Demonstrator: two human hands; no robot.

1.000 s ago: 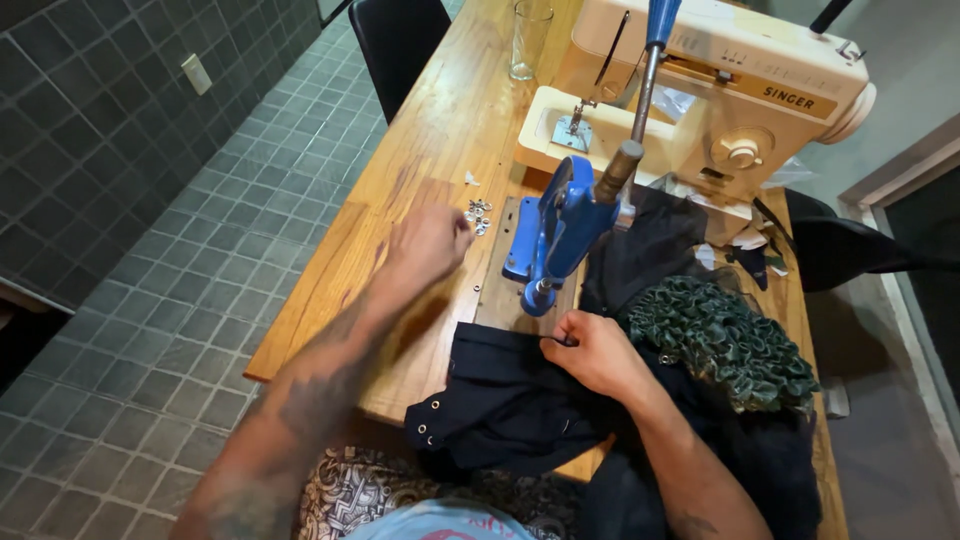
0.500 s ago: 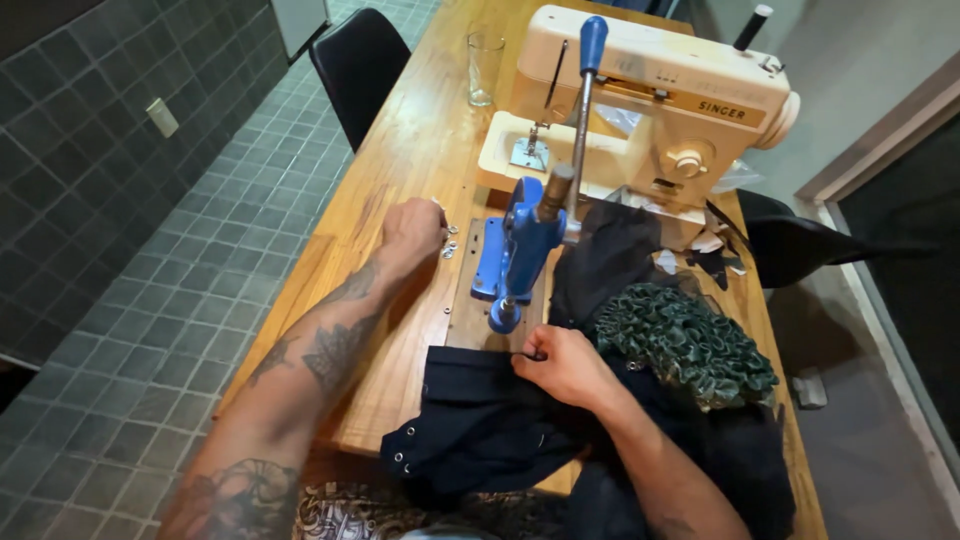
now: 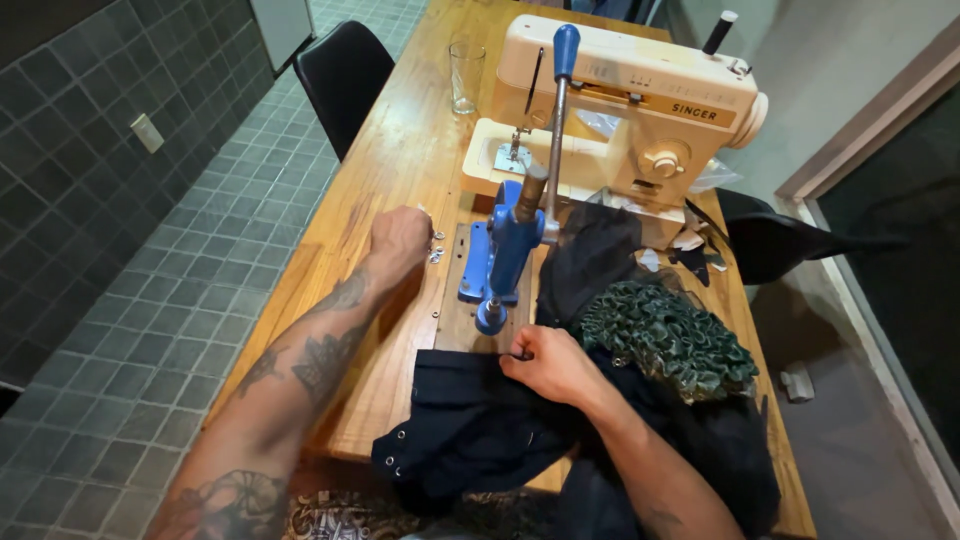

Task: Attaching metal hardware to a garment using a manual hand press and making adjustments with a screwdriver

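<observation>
Pinching: right hand (image 3: 548, 365) grips the edge of the dark garment (image 3: 480, 425) just beside the base of the blue hand press (image 3: 505, 255).
Left hand (image 3: 398, 240): curled over small metal eyelets (image 3: 437, 248), fingers closed; whether it grasps one cannot be told.
Garment place: near edge of the wooden table (image 3: 400, 150), draping over it.
Beside: green ruffled cloth (image 3: 665, 338) toward the right edge.
Far end: cream sewing machine (image 3: 625, 115), clear glass (image 3: 466, 77).

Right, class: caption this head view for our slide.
Left hand at snaps beside blue press; right hand pinches dark cloth.
</observation>
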